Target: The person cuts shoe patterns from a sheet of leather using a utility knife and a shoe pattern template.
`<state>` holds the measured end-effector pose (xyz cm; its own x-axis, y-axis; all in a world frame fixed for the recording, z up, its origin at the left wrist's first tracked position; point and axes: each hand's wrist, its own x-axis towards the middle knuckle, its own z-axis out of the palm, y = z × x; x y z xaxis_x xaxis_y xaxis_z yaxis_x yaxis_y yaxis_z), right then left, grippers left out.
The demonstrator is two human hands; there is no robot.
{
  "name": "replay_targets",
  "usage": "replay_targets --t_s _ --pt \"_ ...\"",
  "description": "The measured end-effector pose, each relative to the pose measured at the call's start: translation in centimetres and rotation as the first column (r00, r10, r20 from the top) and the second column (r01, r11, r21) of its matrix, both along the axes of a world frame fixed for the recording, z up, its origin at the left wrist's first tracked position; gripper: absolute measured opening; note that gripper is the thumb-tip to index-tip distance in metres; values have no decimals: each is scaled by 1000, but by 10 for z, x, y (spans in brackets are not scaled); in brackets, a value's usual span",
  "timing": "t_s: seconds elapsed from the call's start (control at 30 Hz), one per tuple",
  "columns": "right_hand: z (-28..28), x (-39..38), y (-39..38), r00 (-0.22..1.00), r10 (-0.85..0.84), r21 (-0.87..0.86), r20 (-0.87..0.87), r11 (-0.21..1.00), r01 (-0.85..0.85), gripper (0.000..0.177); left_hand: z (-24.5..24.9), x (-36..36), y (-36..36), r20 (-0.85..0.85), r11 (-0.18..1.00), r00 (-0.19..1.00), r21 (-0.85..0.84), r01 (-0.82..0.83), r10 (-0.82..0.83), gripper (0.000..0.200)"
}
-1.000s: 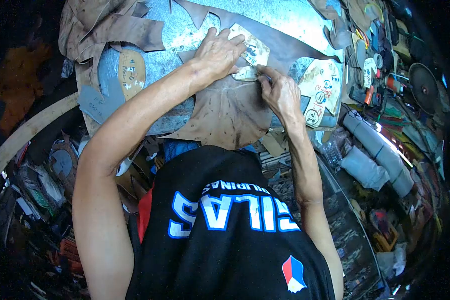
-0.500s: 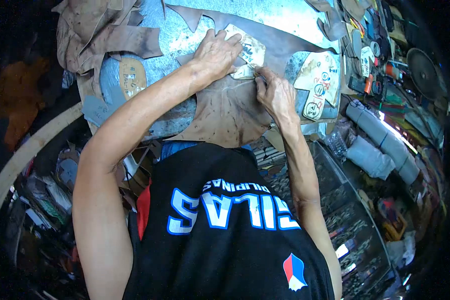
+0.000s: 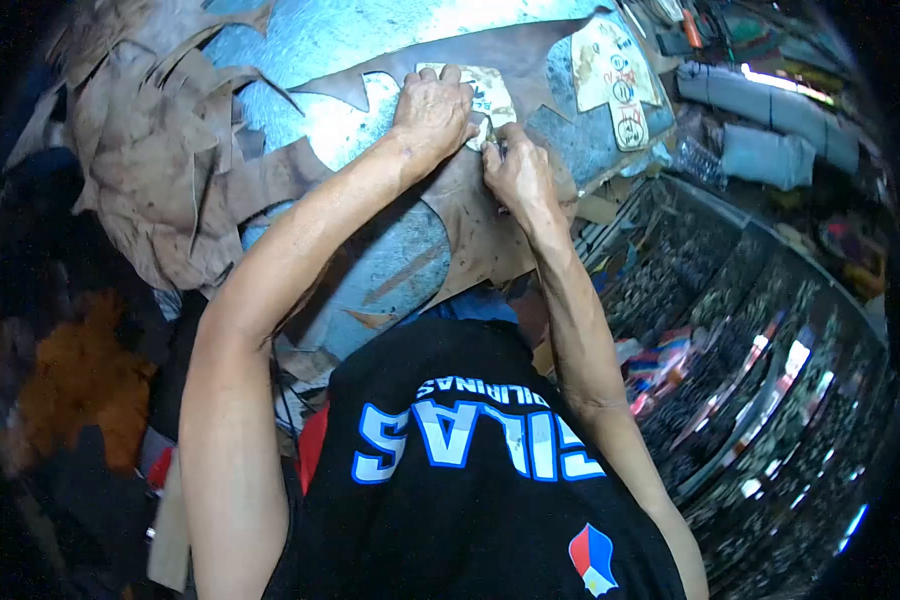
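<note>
A pale paper pattern with handwriting lies on a brown piece of leather. My left hand lies across the pattern's left side, fingers stretched out and pressing down. By the pattern's lower edge, my right hand has its fingers pinched together close to the left thumb. Whatever the right fingers hold is small and dark, and mostly hidden. The leather spreads below both hands and reaches up in a long strip to the right.
Leather scraps are heaped at the left of the metal-topped table. Another marked pattern lies at the right. Beyond the table edge are wrapped rolls and a dark glossy sheet-covered surface.
My view has turned, so the table and leather appear rotated and more of the scrap heap shows. Both hands stay at the pattern, the right one still by its lower edge.
</note>
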<state>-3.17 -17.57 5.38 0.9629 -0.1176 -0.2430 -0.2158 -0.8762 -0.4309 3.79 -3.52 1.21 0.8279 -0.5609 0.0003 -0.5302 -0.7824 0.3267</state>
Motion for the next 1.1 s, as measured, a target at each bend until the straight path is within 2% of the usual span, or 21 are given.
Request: replay_targets --t_s 0.13,0.3,0.4,0.47,0.57,0.6,0.7,0.73,0.77,0.87,0.97,1.03,1.07,1.1 --pt "-14 1 6 988 -149 98 -37 983 152 33 -11 14 -4 39 998 999 -46 37 -35 40" --pt "-32 4 7 956 -265 189 -124 940 285 32 -20 27 -7 38 992 995 -87 91 -88 39" --pt "-33 5 11 938 -300 211 -174 919 333 29 -15 33 -9 -26 995 996 -47 82 -84 40" --pt "-36 4 14 888 -335 241 -313 877 416 36 -12 37 -9 -95 996 992 11 86 -85 41" --pt "-45 -6 21 896 -326 294 -302 862 413 33 -11 40 -11 -123 995 989 46 85 -79 43" --pt "-25 -6 30 852 -339 414 -399 762 497 31 -12 40 -12 -127 995 989 47 86 -80 43" --pt "-24 -14 43 824 -364 440 -435 712 547 27 -11 40 -12 -142 996 988 45 72 -65 46" --pt "-20 -21 49 839 -346 491 -421 691 531 27 -8 40 -11 -137 995 988 57 82 -74 48" --pt "-16 -26 55 860 -332 471 -386 731 494 24 -6 40 -11 -132 994 988 68 91 -82 49" --pt "-29 -31 50 868 -328 464 -373 744 480 26 -1 40 -11 -148 993 986 83 84 -71 49" --pt "-36 -37 38 913 -277 456 -301 799 393 24 -4 41 -10 -165 992 983 86 90 -75 50" --pt "-7 -46 34 828 -325 640 -456 527 559 20 -2 41 -8 -162 994 984 58 87 -77 49" --pt "17 -46 33 811 -335 596 -479 554 581 16 -3 39 -4 -165 994 982 35 101 -94 49" --pt "15 -50 20 852 -299 558 -430 653 511 23 -4 36 0 -170 997 983 36 71 -64 49"
